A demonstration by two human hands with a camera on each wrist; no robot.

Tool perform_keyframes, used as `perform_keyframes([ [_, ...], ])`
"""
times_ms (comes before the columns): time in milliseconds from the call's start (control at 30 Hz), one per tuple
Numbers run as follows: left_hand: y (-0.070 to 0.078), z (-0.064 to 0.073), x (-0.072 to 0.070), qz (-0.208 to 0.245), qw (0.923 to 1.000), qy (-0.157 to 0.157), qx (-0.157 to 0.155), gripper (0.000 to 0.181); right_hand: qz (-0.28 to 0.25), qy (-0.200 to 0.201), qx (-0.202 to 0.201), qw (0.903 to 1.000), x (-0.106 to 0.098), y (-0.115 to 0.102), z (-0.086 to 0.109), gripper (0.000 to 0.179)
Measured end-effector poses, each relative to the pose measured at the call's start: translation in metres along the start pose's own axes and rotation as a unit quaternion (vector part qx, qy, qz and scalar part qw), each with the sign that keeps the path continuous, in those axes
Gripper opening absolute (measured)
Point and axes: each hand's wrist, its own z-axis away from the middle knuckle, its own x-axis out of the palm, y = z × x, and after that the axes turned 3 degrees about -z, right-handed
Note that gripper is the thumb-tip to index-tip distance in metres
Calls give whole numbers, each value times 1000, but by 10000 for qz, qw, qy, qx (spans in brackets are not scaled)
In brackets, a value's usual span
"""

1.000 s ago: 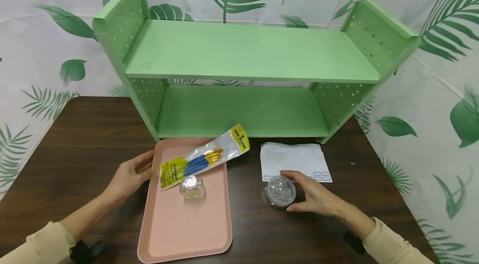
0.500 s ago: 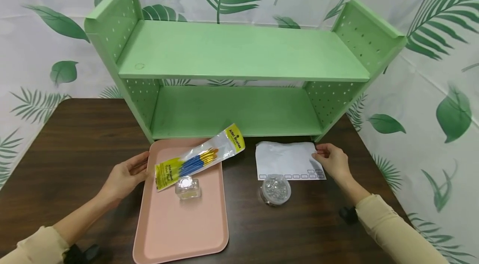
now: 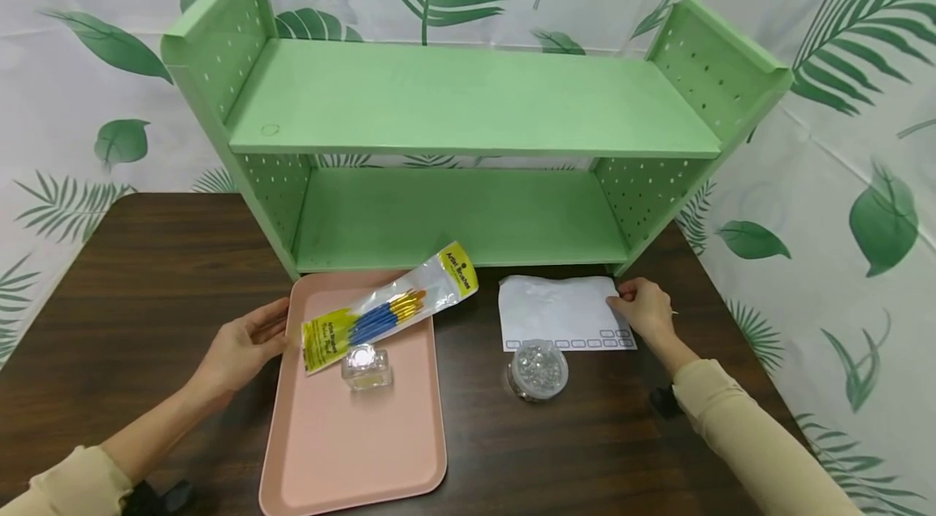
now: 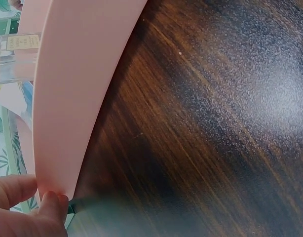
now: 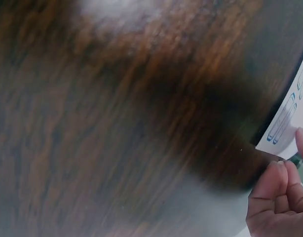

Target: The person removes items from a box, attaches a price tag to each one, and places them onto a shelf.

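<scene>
On the table's left half lies a pink tray (image 3: 351, 451), its left rim held by my left hand (image 3: 244, 349). In the left wrist view the fingertips (image 4: 54, 201) meet the rim near its far corner. A pack of artist brushes (image 3: 391, 309) lies slanted across the tray, its yellow end past the right rim. Below it on the tray sits a small clear glass bottle (image 3: 366, 368). My right hand (image 3: 647, 313) pinches the right edge of a white paper sheet (image 3: 559, 309) printed with a row of small boxes; the thumb (image 5: 302, 143) is over it.
A round lidded jar of silvery bits (image 3: 539, 370) stands just in front of the sheet. Behind everything rises a green two-tier metal shelf (image 3: 468, 101) with perforated sides. Leaf-print cloth (image 3: 826, 175) hangs behind and right of the dark wooden table (image 3: 183, 256).
My right hand has let go of the jar and moved up and right to the sheet's edge. The left hand stays at the tray; the head view has shifted slightly.
</scene>
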Motion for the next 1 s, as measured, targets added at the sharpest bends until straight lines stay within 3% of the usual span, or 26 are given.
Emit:
perform_keyframes([
  [200, 3, -1, 1, 52, 9999, 109, -79, 56, 43, 93, 98, 9999, -2, 0, -3, 20],
  [300, 11, -1, -1, 21, 9993, 355, -86, 57, 59, 140, 117, 9998, -3, 0, -3, 18],
  [467, 46, -1, -3, -182, 9947, 916, 436, 52, 105, 230, 48, 9997, -5, 1, -3, 15],
  [533, 67, 1, 5, -80, 9935, 877, 718, 49, 118, 261, -17, 9996, -6, 1, -3, 13],
  [633, 100, 1, 31, 285, 9944, 460, 907, 46, 115, 262, -74, 9996, -7, 2, -3, 12],
  [733, 125, -3, 71, 925, 9929, -163, 728, 44, 107, 244, -76, 9996, -5, 3, -3, 11],
  [867, 139, -17, 133, 1752, 9824, -598, 250, 44, 76, 250, -46, 9996, -1, 3, -2, 10],
  [1000, 142, -34, 181, 2115, 9756, -547, -210, 45, 6, 248, -40, 9997, 5, 0, -1, 9],
])
